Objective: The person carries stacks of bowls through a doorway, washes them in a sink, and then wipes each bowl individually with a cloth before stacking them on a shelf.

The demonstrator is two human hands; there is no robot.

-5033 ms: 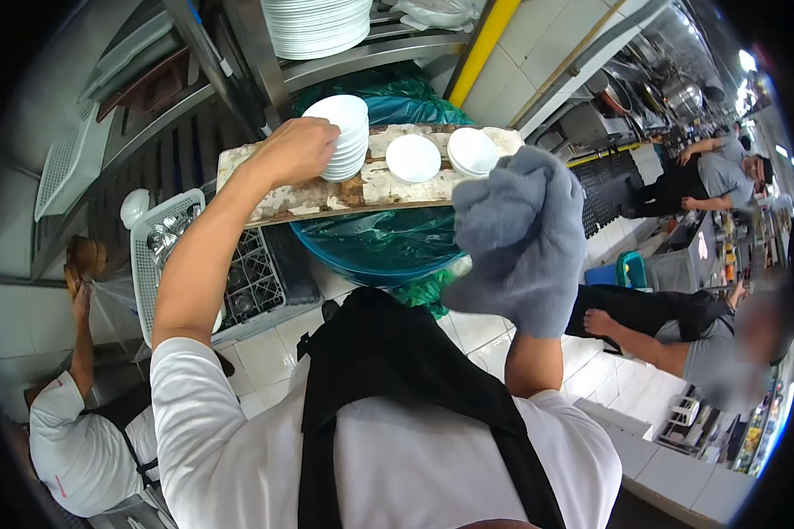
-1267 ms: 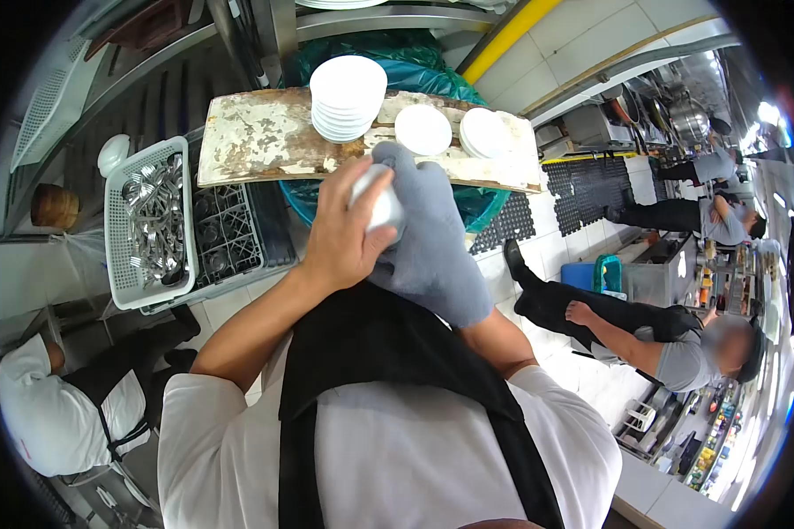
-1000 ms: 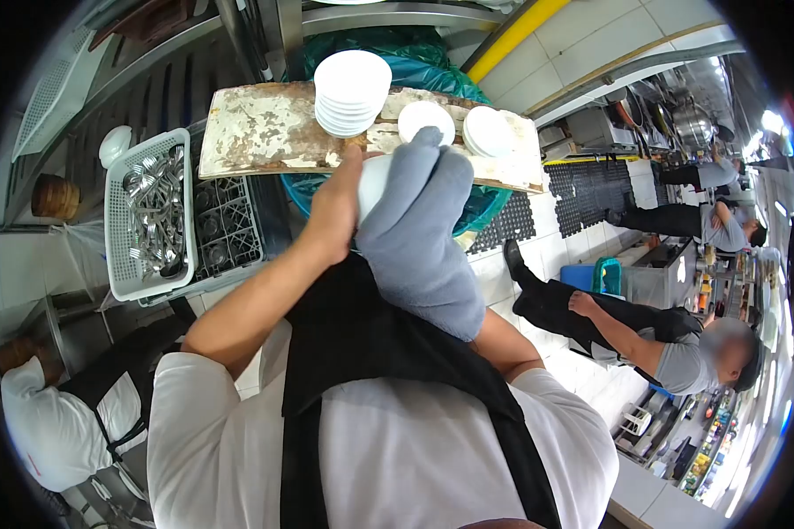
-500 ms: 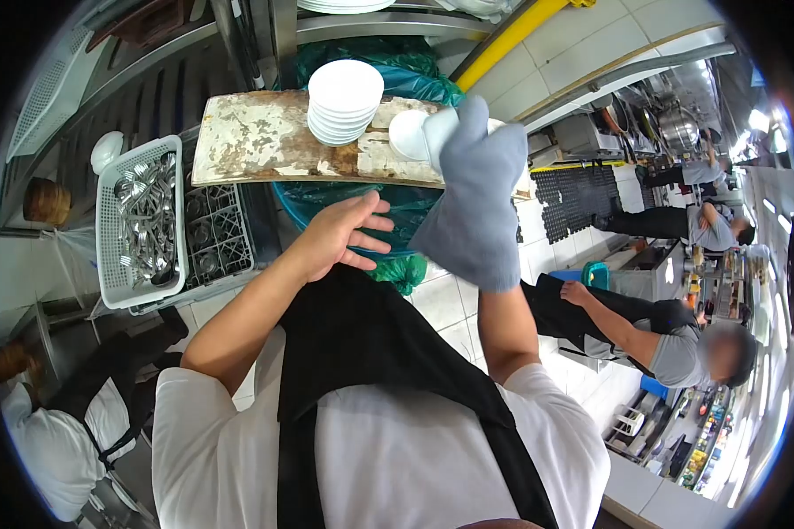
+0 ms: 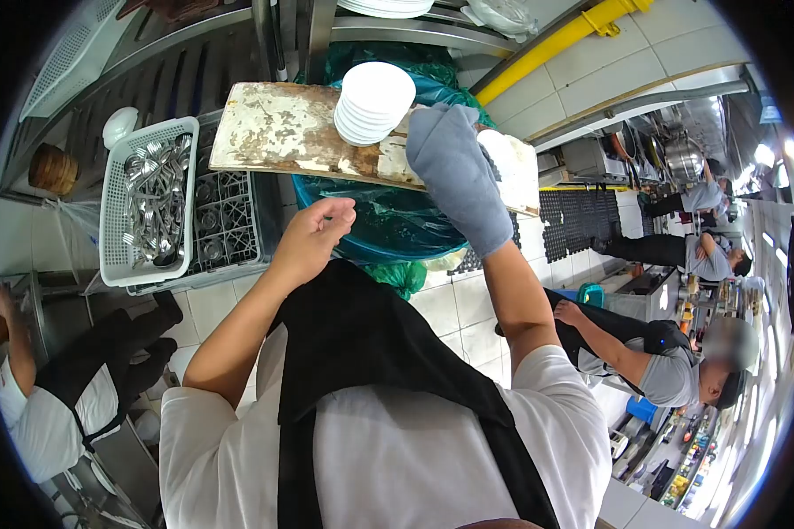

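- Head view: your right hand [image 5: 454,176], wrapped in the thick grey cloth [image 5: 460,189], is out over the worn, paint-flaked wooden board [image 5: 282,132]. The cloth drapes over the fingers, so I cannot tell whether that grip is spread or pressed on anything beneath.
- The board lies across the rim of the big blue tub lined with green plastic [image 5: 388,231], serving you as a bench at working height.
- The tall stack of white round bowls [image 5: 372,101] stands on the board, just left of the cloth, close at hand.
- More white dishes [image 5: 510,157] peek out past the cloth on the board's right end, mostly hidden.
- Your left hand [image 5: 313,238] hangs bare above the tub, fingers loosely curled, holding nothing and apart from the board.
- The white perforated plastic basket of metal cutlery [image 5: 146,207] rests on a grey rack further left, clear of the bowls.
- Other people crouch at both edges, none reaching in.
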